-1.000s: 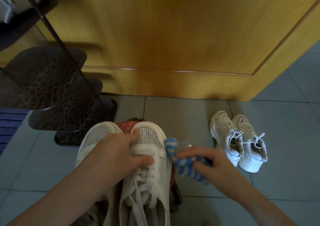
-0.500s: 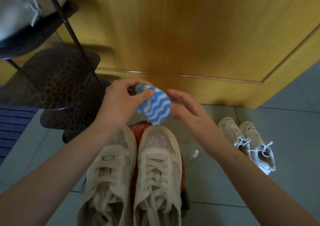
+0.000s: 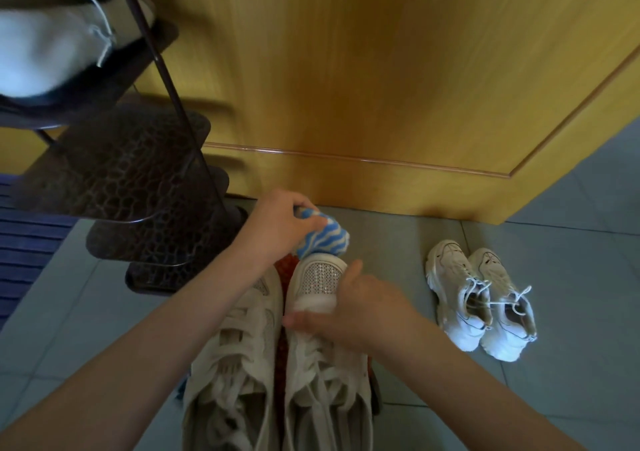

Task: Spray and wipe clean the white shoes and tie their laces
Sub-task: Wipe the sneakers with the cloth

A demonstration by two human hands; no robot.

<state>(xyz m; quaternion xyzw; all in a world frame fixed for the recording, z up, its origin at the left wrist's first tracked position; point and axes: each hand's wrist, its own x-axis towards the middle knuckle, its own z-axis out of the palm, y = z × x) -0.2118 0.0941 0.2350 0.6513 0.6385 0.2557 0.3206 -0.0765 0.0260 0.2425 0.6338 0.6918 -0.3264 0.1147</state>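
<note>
Both hands have come down since the earlier frame, when they held the cloth together in front of the door (image 3: 381,70). Now only the left hand (image 3: 280,222) has it, and the right hand (image 3: 363,308) has gone to a shoe.

Head view: the left fingers (image 3: 304,224) are curled around the blue and white cloth (image 3: 323,239) and pinch it, and the cloth touches the toe of the right shoe (image 3: 318,277). The right hand lies over the laces of this shoe, with the thumb spread to the left. The hand is blurred, so I cannot tell if it grips. The left shoe (image 3: 239,346) stands just beside, with loose laces. Something red (image 3: 285,265) shows between the 2 shoes. A second pair of white shoes (image 3: 481,301) stands well apart on the tiled floor (image 3: 571,295), to the right. A dark shoe rack (image 3: 138,173) stands on the left.
</note>
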